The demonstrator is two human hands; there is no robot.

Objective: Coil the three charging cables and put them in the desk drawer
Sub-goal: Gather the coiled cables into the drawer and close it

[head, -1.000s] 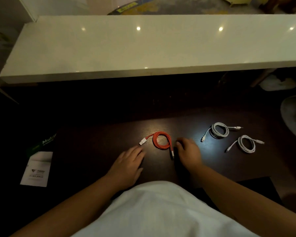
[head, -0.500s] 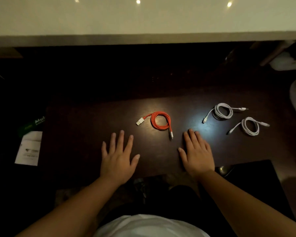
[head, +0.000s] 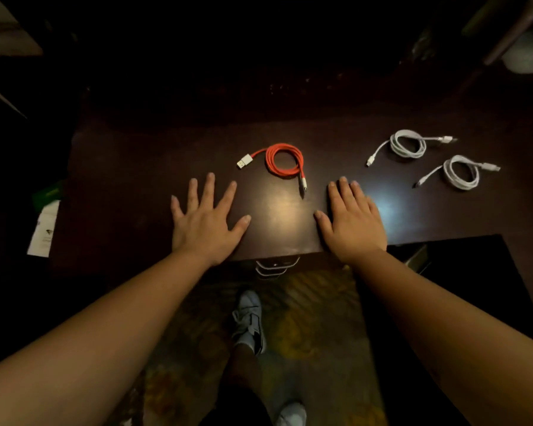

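Cables, three in all, are seen lying coiled on the dark desk top [head: 136, 167]. The red cable [head: 284, 160] is taken as the landmark: it is wound into a round loop near the middle of the desk, with its white plug [head: 244, 161] trailing out to the left and its other end [head: 303, 184] pointing toward the near edge. Well to the right of the red cable, and slightly farther back, a first white cable [head: 408, 144] is laid in a loop with both ends sticking out. A second white cable [head: 461, 172] is placed just beyond and nearer than the first, farther still from the red one, apart from it.

Nearer than the red cable and to its left, the left hand [head: 205, 221] is laid flat on the desk with its fingers spread wide, and nothing is held. Nearer and to the right of the red cable, the right hand [head: 353, 221] is pressed palm down with its fingers close together, also empty. Neither hand is touching any cable.

Below the near edge, straight down from the red cable, metal drawer handles [head: 277, 265] are glimpsed; whether a drawer is open cannot be told. A white paper [head: 43, 230] is seen far left of the red cable, off the desk. A pale shoe [head: 249, 322] is visible on the patterned floor.
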